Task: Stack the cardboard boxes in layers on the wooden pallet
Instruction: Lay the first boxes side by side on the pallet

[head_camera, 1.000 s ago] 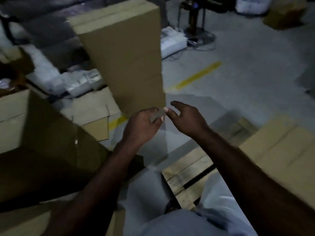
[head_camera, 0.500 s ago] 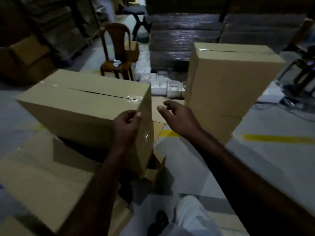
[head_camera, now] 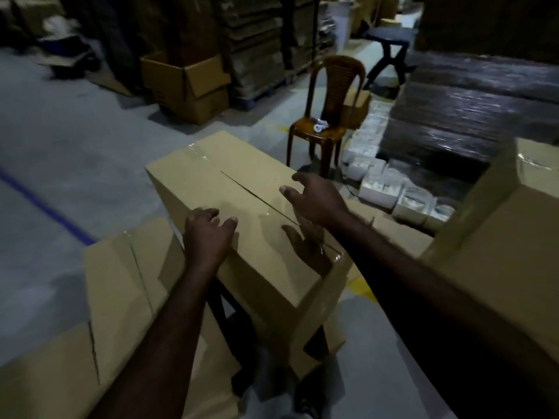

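Readable text, labels, brands, numbers, signs: none is showing.
- Middle box point(head_camera: 230, 189): its faces are showing only plain brown card and clear tape.
- Open box point(head_camera: 184, 83) at the back: a dark patch on its front is blurring past reading.
- White packs point(head_camera: 379, 189) beside the wrapped stack point(head_camera: 472, 122): dim light and blur are hiding any print.
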`<action>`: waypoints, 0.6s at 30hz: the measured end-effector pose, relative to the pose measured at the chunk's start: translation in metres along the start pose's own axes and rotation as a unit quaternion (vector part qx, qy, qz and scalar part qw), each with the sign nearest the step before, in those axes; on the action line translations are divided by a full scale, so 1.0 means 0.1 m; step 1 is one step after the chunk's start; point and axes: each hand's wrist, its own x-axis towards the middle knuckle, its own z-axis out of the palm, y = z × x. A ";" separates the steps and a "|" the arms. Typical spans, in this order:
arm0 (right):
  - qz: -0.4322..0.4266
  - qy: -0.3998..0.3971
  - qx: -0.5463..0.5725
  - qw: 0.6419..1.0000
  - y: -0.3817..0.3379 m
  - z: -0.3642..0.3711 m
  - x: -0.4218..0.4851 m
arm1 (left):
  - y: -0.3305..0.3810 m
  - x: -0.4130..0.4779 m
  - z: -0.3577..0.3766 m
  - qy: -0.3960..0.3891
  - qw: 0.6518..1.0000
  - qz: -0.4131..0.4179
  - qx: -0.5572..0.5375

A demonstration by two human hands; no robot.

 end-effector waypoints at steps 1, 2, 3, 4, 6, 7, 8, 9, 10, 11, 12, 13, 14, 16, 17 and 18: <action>-0.005 -0.017 -0.010 1.000 0.01 0.04 0.18 | -0.01 0.09 0.04 0.001 1.000 -0.007 0.019; -0.009 -0.034 -0.028 0.999 0.01 0.09 0.35 | -0.04 0.17 0.08 0.004 0.999 -0.015 0.036; -0.011 -0.052 -0.051 0.997 0.02 0.13 0.52 | -0.04 0.23 0.10 0.006 0.999 -0.023 0.046; -0.010 -0.072 -0.073 0.995 0.02 0.17 0.64 | -0.07 0.28 0.12 0.004 0.998 -0.034 0.046; -0.006 -0.108 -0.103 0.989 0.01 0.26 0.90 | -0.10 0.35 0.12 -0.015 0.996 -0.083 0.026; 0.000 -0.119 -0.108 0.987 0.00 0.30 0.99 | -0.10 0.37 0.11 -0.031 0.994 -0.107 0.006; 0.009 -0.124 -0.106 0.987 -0.01 0.33 1.07 | -0.11 0.40 0.11 -0.046 0.992 -0.118 -0.016; 0.016 -0.124 -0.100 0.987 -0.01 0.36 1.13 | -0.10 0.41 0.11 -0.057 0.990 -0.121 -0.032; 0.020 -0.121 -0.092 0.988 -0.05 0.35 1.14 | -0.09 0.43 0.12 -0.063 0.990 -0.119 -0.043; 0.023 -0.119 -0.084 0.989 -0.09 0.34 1.14 | -0.09 0.44 0.11 -0.067 0.990 -0.117 -0.049; 0.028 -0.119 -0.085 0.989 -0.14 0.31 1.12 | -0.09 0.47 0.11 -0.072 0.990 -0.112 -0.052; 0.032 -0.119 -0.091 0.988 -0.16 0.28 1.12 | -0.07 0.49 0.08 -0.078 0.990 -0.108 -0.051; 0.038 -0.120 -0.102 0.987 -0.18 0.23 1.12 | -0.06 0.51 0.05 -0.083 0.990 -0.101 -0.048; 0.046 -0.103 -0.121 0.986 -0.24 0.11 1.07 | 0.01 0.58 -0.05 -0.089 0.993 -0.074 -0.039; 0.050 -0.087 -0.121 0.988 -0.27 0.03 1.03 | 0.07 0.63 -0.11 -0.090 0.994 -0.057 -0.029; 0.059 -0.073 -0.117 0.989 -0.29 -0.04 0.99 | 0.14 0.67 -0.16 -0.089 0.995 -0.034 -0.019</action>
